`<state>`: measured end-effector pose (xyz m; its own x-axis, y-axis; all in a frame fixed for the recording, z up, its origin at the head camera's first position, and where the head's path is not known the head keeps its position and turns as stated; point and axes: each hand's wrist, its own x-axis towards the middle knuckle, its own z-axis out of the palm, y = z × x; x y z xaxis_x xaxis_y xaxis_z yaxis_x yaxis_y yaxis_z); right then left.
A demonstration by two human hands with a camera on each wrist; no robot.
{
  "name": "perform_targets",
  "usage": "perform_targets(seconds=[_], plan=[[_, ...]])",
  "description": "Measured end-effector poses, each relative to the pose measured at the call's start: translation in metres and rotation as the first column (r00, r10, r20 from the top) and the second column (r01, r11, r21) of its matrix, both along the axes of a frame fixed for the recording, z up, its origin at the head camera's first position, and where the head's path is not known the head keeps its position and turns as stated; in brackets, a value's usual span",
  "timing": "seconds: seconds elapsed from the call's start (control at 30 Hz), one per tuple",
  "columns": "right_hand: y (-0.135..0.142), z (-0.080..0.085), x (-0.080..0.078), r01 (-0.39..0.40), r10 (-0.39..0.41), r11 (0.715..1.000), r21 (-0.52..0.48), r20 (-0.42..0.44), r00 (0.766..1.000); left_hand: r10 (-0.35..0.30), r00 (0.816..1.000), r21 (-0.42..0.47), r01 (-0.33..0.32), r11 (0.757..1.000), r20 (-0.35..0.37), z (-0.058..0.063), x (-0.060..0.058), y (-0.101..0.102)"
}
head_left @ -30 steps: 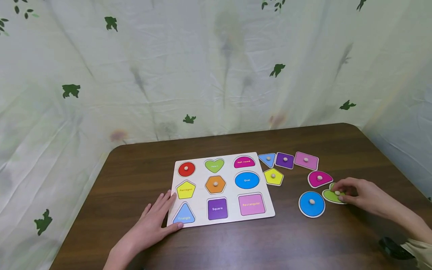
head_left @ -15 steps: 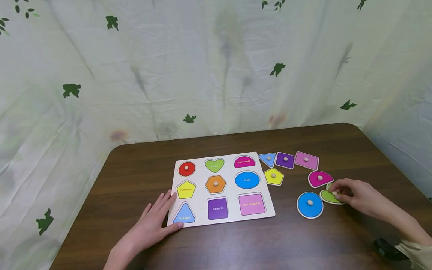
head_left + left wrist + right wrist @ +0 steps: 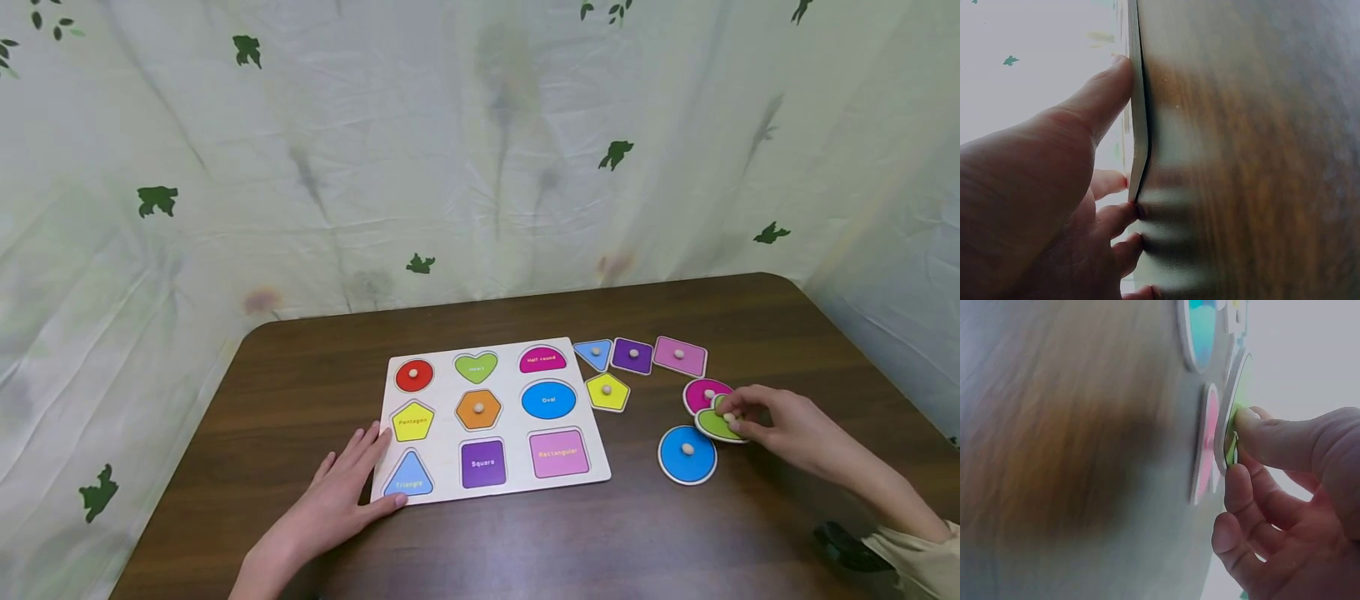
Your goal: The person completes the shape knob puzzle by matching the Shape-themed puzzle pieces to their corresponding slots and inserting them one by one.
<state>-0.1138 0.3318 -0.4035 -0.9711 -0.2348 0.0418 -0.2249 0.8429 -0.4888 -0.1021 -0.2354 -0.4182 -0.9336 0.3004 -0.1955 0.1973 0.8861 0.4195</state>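
My left hand (image 3: 333, 496) rests at the lower left corner of a white shape puzzle board (image 3: 446, 450). Its thumb lies on the near edge and its fingers along the left edge, touching the board in the left wrist view too. Away to the right, my right hand (image 3: 791, 425) pinches the small knob of a green heart puzzle piece (image 3: 711, 427). In the right wrist view that green piece (image 3: 1241, 384) is tilted and off the table. It partly covers the magenta half-round piece (image 3: 699, 393). Close in front lies the blue oval piece (image 3: 675, 462).
Between board and right hand lie a blue triangle (image 3: 590, 357), a purple square (image 3: 626, 362), a pink rectangle (image 3: 667, 350) and a yellow pentagon (image 3: 611, 402). A red circle (image 3: 414, 385) and an orange hexagon (image 3: 468, 417) sit in the board. A printed curtain (image 3: 480, 167) hangs behind the table.
My right hand has moved left with the green heart piece, which now overlaps the magenta piece. The blue oval piece has shifted slightly left. My left hand has stayed on the board.
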Motion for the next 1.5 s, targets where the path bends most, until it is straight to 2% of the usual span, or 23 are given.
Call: perform_targets(seconds=[0.23,0.53,1.1,1.5], plan=[[-0.016,0.003,-0.005,-0.029,0.026,0.998,-0.054,-0.054,0.998,-0.002,1.0,0.004,0.002,1.0,-0.01,0.001,0.002,0.0],[-0.033,0.005,-0.012,-0.062,0.055,0.994,-0.093,-0.081,0.995,0.0,1.0,0.004,0.0,1.0,-0.011,0.0,0.002,-0.001],[-0.065,0.009,-0.022,-0.05,0.045,0.991,-0.122,-0.037,0.998,0.007,1.0,0.005,-0.007,1.0,-0.003,-0.001,0.0,0.0],[-0.089,0.011,-0.032,-0.068,0.061,0.988,-0.139,-0.052,0.997,0.006,1.0,0.009,-0.006,1.0,-0.014,-0.001,0.001,0.0]])
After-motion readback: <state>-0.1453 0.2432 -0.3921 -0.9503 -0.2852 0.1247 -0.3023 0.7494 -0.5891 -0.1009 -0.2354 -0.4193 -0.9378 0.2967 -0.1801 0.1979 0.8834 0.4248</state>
